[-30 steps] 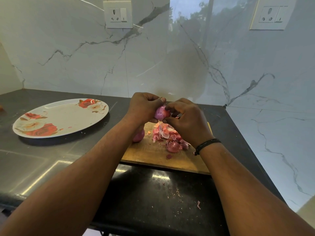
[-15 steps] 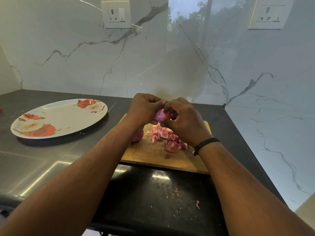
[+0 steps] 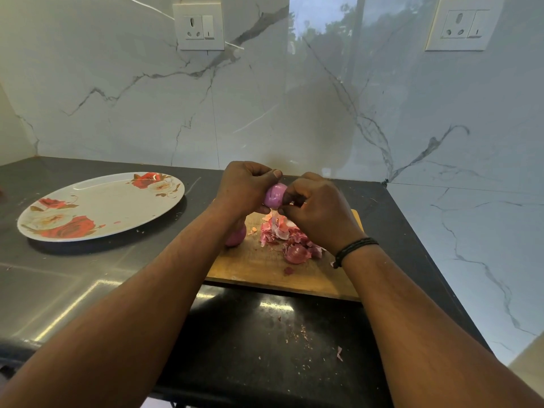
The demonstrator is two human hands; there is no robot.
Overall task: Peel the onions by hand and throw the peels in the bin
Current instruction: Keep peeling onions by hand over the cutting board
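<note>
White marble-look wall panels [image 3: 117, 107] with grey veins meet at a corner behind a dark, glossy countertop [image 3: 44, 290]. Two socket plates [image 3: 198, 26] [image 3: 462, 23] sit high; the gloss reflects what may be trees.

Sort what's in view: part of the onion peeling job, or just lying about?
Job: onion in hands; left hand; right hand; second onion; peel pile; cutting board.
Lying about: flowered plate; wall sockets; black wristband.
</note>
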